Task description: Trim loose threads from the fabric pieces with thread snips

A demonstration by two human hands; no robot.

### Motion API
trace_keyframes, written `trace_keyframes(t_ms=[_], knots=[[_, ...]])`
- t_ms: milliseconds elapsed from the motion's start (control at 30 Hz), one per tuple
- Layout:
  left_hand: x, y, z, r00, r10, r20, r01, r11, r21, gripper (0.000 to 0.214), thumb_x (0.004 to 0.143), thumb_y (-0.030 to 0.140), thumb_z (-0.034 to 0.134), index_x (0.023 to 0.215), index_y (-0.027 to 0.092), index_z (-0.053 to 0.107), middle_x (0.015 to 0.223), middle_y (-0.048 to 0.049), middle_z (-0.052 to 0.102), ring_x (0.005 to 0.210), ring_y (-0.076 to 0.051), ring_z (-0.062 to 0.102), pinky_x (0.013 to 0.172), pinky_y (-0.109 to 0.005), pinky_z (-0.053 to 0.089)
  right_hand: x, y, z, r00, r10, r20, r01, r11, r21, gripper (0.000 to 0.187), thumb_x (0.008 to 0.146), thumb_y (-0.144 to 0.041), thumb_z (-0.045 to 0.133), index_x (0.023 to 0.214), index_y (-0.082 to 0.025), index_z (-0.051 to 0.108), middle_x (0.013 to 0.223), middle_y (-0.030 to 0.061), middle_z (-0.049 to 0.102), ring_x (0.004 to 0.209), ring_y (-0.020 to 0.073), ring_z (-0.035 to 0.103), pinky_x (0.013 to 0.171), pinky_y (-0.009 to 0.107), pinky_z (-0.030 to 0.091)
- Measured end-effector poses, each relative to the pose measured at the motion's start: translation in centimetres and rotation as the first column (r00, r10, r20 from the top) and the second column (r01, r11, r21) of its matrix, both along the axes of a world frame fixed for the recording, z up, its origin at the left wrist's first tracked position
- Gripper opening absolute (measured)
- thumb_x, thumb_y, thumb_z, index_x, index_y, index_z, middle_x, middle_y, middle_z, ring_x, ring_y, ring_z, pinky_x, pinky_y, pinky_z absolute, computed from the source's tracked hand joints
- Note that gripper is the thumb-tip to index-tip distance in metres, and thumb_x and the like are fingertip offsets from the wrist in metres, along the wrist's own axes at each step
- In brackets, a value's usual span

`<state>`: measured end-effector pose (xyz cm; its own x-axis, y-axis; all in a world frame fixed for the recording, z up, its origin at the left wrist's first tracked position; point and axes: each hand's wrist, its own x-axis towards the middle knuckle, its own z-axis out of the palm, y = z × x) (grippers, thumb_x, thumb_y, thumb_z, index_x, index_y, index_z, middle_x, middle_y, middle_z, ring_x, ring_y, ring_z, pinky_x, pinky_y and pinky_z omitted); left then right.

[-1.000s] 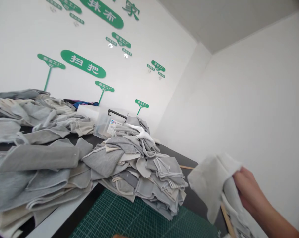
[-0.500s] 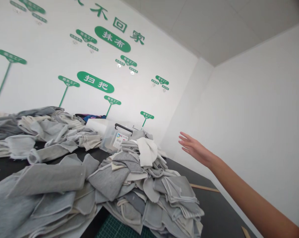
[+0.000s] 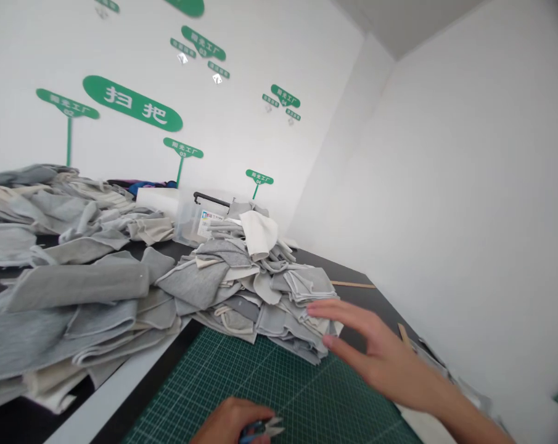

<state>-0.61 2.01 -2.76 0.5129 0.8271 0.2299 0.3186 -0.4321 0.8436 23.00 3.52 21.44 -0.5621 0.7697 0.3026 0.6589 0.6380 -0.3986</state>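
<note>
At the bottom of the head view, my left hand (image 3: pixel 230 422) is closed around small blue-handled thread snips (image 3: pixel 273 427), their metal blades pointing right over the green cutting mat (image 3: pixel 205 370). My right hand (image 3: pixel 380 357) reaches in from the right with thumb and fingers apart. Its fingertips are at the right edge of a heap of folded grey and white cloth pieces (image 3: pixel 218 271); whether they touch the cloth I cannot tell. Nothing shows between its fingers. The heap covers the mat's far edge.
More grey cloth pieces (image 3: pixel 75 290) are stacked at the left, with another pile (image 3: pixel 84 209) behind. A clear plastic box (image 3: pixel 186 216) with a black handle stands at the back. A wooden strip (image 3: pixel 352 284) lies on the black table (image 3: pixel 362 302). A white wall with green signs rises behind.
The view has tilted down, showing more of the mat. My right hand has come down from above the table to the heap's right edge. My left hand with the snips has come into view.
</note>
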Motion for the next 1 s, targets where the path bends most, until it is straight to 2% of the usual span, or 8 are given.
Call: trace_keyframes(t_ms=[167, 267, 367, 433, 567, 667, 833, 1000], knots=[[0.1, 0.5, -0.7, 0.995, 0.077, -0.057, -0.077, 0.997, 0.009, 0.044, 0.090, 0.056, 0.057, 0.122, 0.030, 0.072, 0.121, -0.0091, 0.074, 0.110, -0.031, 0.067, 0.098, -0.041, 0.052, 1.5, 1.2, -12.5, 0.987, -0.115, -0.109, 0.113, 0.993, -0.025, 0.035, 0.098, -0.048, 0.054, 0.124, -0.031, 0.069, 0.134, 0.0059, 0.064, 0.128, 0.0270, 0.058, 0.114, 0.047, 0.046], [0.0, 0.8, -0.9, 0.991, 0.101, -0.091, -0.101, 0.995, 0.002, 0.044, 0.088, 0.054, 0.058, 0.122, 0.030, 0.073, 0.119, -0.0102, 0.074, 0.109, -0.032, 0.068, 0.097, -0.043, 0.052, 1.9, 2.3, -20.4, 0.957, -0.231, -0.176, 0.230, 0.973, -0.025, 0.051, 0.102, -0.053, 0.037, 0.121, -0.020, 0.071, 0.127, 0.0151, 0.067, 0.121, 0.0308, 0.063, 0.108, 0.052, 0.050], [0.0, 0.8, -0.5, 0.987, 0.111, -0.119, -0.112, 0.994, 0.000, 0.045, 0.087, 0.054, 0.060, 0.121, 0.029, 0.073, 0.117, -0.0100, 0.075, 0.108, -0.031, 0.069, 0.097, -0.041, 0.053, 2.0, 2.1, -24.9, 0.955, -0.249, -0.158, 0.247, 0.968, -0.031, 0.054, 0.102, -0.052, 0.037, 0.129, -0.017, 0.067, 0.136, 0.0165, 0.061, 0.128, 0.0319, 0.059, 0.109, 0.052, 0.050], [0.0, 0.5, -0.1, 0.984, 0.116, -0.132, -0.117, 0.993, 0.000, 0.044, 0.088, 0.053, 0.059, 0.123, 0.028, 0.072, 0.119, -0.0091, 0.075, 0.109, -0.031, 0.068, 0.098, -0.041, 0.053, 2.0, 1.5, -25.8, 0.968, -0.239, -0.082, 0.239, 0.971, -0.006, 0.048, 0.102, -0.045, 0.041, 0.136, -0.018, 0.062, 0.143, 0.0137, 0.056, 0.133, 0.0296, 0.055, 0.111, 0.049, 0.049], [0.1, -0.4, 1.2, 0.983, 0.121, -0.141, -0.124, 0.992, -0.012, 0.042, 0.095, 0.050, 0.055, 0.128, 0.028, 0.068, 0.125, -0.0068, 0.072, 0.113, -0.029, 0.066, 0.103, -0.043, 0.050, 1.7, 0.4, -25.0, 0.976, -0.216, 0.005, 0.215, 0.976, 0.026, 0.039, 0.102, -0.032, 0.044, 0.134, -0.022, 0.064, 0.146, 0.0093, 0.054, 0.136, 0.0281, 0.052, 0.115, 0.049, 0.045], [0.3, -0.6, 2.1, 0.990, 0.056, -0.133, -0.059, 0.998, -0.022, 0.035, 0.098, 0.045, 0.056, 0.127, 0.029, 0.068, 0.125, -0.0043, 0.072, 0.114, -0.025, 0.066, 0.105, -0.040, 0.048, 1.5, 0.3, -24.8, 0.978, -0.206, -0.031, 0.207, 0.978, -0.002, 0.039, 0.101, -0.030, 0.044, 0.133, -0.022, 0.064, 0.148, 0.0075, 0.052, 0.138, 0.0284, 0.049, 0.118, 0.052, 0.041], [0.5, -0.3, 2.8, 0.993, 0.000, -0.115, -0.003, 1.000, -0.024, 0.031, 0.099, 0.036, 0.061, 0.124, 0.017, 0.062, 0.126, -0.0100, 0.064, 0.109, -0.025, 0.065, 0.096, -0.048, 0.054, 1.6, 0.7, -25.3, 0.975, -0.179, -0.128, 0.180, 0.984, -0.009, 0.037, 0.099, -0.031, 0.047, 0.128, -0.021, 0.067, 0.144, 0.0082, 0.056, 0.136, 0.0300, 0.051, 0.116, 0.053, 0.042], [0.5, -0.1, 2.6, 0.995, 0.011, -0.099, -0.015, 0.999, -0.036, 0.033, 0.098, 0.035, 0.062, 0.125, 0.017, 0.060, 0.127, -0.0099, 0.062, 0.108, -0.025, 0.064, 0.092, -0.046, 0.056, 1.2, 0.1, -23.2, 0.930, -0.204, -0.307, 0.228, 0.973, 0.045, 0.037, 0.101, -0.035, 0.042, 0.111, -0.018, 0.073, 0.114, 0.0129, 0.072, 0.110, 0.0292, 0.066, 0.103, 0.054, 0.051]])
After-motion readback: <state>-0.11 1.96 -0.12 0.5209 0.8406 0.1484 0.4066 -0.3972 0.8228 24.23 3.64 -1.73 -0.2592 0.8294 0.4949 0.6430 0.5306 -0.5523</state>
